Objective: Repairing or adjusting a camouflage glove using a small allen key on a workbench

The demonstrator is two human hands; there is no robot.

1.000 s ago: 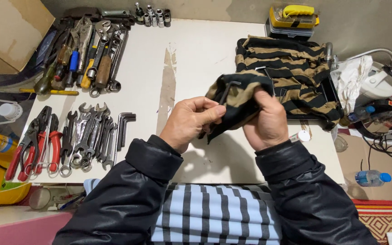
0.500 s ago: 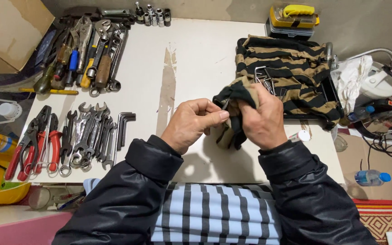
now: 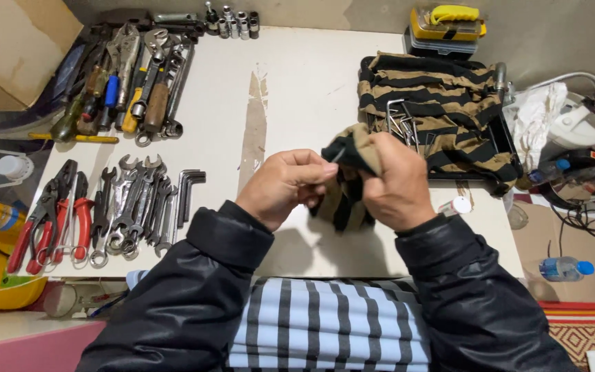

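Observation:
My left hand [image 3: 285,186] pinches the end of a small dark hex key [image 3: 337,156] between thumb and fingers. My right hand [image 3: 397,180] is closed on a bunched corner of the black-and-tan striped cloth [image 3: 344,204], wrapped over the rest of the key, which is mostly hidden. Both hands are held together above the white table [image 3: 297,89]. The rest of the striped cloth [image 3: 442,86] lies over a dark tray at the right, with several loose hex keys [image 3: 401,117] on it just beyond my right hand.
Wrenches [image 3: 136,207], red-handled pliers [image 3: 49,217] and hex keys [image 3: 189,187] lie in rows at the left. Screwdrivers and larger tools [image 3: 129,76] are piled at the back left, sockets [image 3: 232,26] behind. A yellow case [image 3: 445,27] and a water bottle [image 3: 563,269] sit at the right.
The cloth was spread over my right hand with the key showing; now it is bunched tight around the key. My right hand has twisted slightly, and the loose hex keys on the tray have come into view.

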